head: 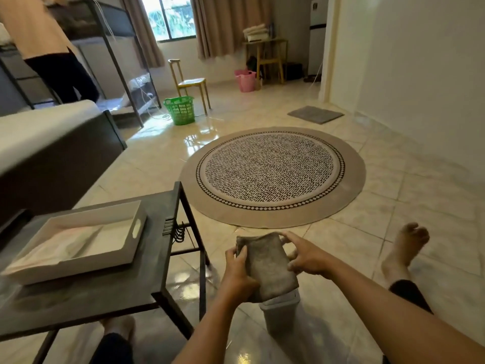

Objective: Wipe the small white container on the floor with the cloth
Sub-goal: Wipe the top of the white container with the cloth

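A small white container [280,315] stands on the tiled floor between my legs, its top mostly hidden. A folded grey-brown cloth [266,267] lies over its top. My left hand [240,275] grips the cloth's left edge, thumb on top. My right hand [304,254] holds the cloth's right side, fingers spread over the far corner. Both hands keep the cloth just above or against the container; I cannot tell if it touches.
A dark metal side table [110,282] with a white tray [86,243] stands close on my left. A round patterned rug [273,174] lies ahead. My bare right foot [405,245] rests on the floor. Farther off are a green basket [181,110], a yellow chair [190,82] and another person [44,46] at a bunk bed.
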Demonstrator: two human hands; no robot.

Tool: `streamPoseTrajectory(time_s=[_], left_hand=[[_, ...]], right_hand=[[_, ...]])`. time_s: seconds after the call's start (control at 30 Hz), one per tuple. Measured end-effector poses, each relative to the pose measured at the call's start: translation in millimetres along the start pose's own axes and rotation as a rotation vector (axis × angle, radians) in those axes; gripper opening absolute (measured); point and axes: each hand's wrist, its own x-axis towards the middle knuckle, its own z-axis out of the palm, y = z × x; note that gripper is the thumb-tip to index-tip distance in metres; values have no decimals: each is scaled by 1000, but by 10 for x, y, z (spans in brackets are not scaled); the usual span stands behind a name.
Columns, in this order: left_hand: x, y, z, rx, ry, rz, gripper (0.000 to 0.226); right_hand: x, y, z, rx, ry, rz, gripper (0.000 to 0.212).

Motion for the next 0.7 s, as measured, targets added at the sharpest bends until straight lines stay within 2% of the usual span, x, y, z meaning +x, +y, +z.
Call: streamPoseTrajectory(time_s=[0.1, 0.27, 0.37, 0.5, 0.6, 0.7], left_hand=[[260, -200, 181, -10, -49, -31, 95], [527, -536, 412, -45, -137, -98, 95], [620, -683, 496, -65, -133, -122, 97], [688, -730, 529, 3, -144, -84, 84], [698, -772, 531, 190, -77, -46, 81], [730, -826, 582, 412, -8, 96, 82]], right_hand=[[266, 326, 24, 2, -8, 58, 83], [612, 874, 85, -47, 95, 199, 63], [740, 1092, 163, -40, 45, 263, 67], [881, 1170, 274, 29, 25, 244, 70], [974, 1182, 283, 54, 37, 218, 74], [1024, 1182, 280, 59, 25, 207, 76]])
